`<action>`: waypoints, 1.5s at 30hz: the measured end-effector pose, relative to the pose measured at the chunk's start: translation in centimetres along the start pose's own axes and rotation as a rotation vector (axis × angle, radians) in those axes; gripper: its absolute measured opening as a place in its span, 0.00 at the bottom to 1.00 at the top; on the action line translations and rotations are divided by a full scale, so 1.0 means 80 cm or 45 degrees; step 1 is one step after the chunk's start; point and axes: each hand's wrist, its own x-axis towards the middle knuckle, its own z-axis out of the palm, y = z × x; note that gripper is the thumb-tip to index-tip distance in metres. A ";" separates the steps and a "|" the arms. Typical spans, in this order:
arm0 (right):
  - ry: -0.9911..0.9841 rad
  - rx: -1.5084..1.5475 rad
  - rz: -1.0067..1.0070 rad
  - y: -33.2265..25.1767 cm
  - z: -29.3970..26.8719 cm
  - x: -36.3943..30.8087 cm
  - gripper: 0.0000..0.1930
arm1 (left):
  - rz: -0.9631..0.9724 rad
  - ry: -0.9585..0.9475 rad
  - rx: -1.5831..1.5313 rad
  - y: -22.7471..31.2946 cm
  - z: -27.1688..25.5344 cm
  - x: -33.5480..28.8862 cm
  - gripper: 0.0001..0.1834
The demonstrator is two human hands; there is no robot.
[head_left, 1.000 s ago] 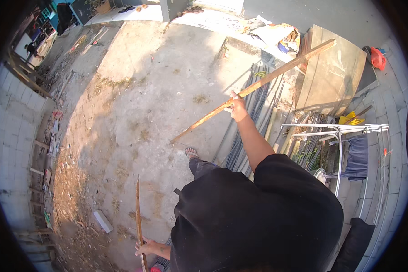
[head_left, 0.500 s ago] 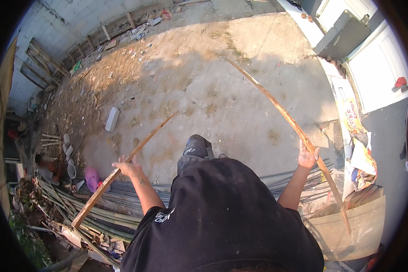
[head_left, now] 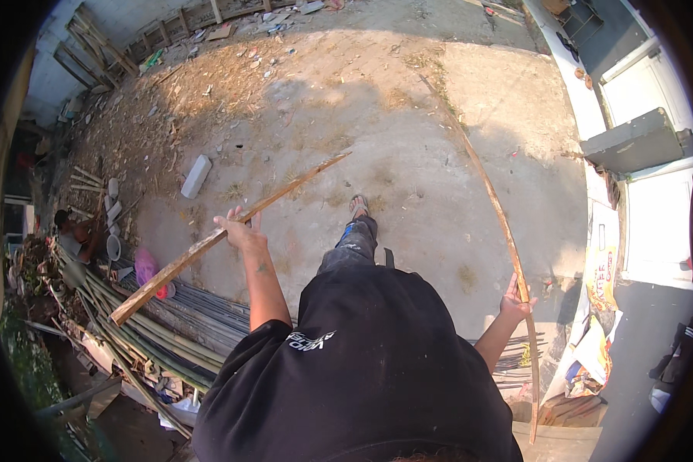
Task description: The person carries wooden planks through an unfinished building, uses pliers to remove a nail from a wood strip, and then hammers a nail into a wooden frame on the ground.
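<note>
My left hand (head_left: 244,231) is curled under a wooden batten (head_left: 179,266), with fingers showing on its far side. The batten slants from lower left, where its end is broad, to a thin tip ahead of me. On the right, my right hand (head_left: 516,304) is closed around a longer, slightly bowed wooden batten (head_left: 499,206). This one reaches far ahead over the ground, and its rear end passes back beside my hip. Both pieces are held off the ground, one at each side of my body.
Bamboo poles (head_left: 162,345) and dark metal rods (head_left: 208,314) lie at the left. A person (head_left: 75,233) sits beyond them near a white bucket (head_left: 114,246). A white block (head_left: 196,176) rests on the concrete. Sacks (head_left: 590,358) and a white door (head_left: 661,219) line the right side.
I have stepped ahead, and a sandalled foot now shows in front. The left batten has swung flatter, its tip moving right. The right batten has turned more in line with my body.
</note>
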 end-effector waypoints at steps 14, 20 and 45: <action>-0.012 -0.359 -0.366 0.172 0.320 0.150 0.30 | 0.065 -0.030 0.105 -0.085 0.374 0.114 0.33; 0.028 -0.452 -0.553 0.278 0.504 0.203 0.26 | 0.096 0.012 0.116 -0.141 0.534 0.171 0.35; -0.398 -0.614 -0.254 0.700 1.187 0.715 0.28 | 0.334 0.179 0.147 -0.395 1.361 0.352 0.31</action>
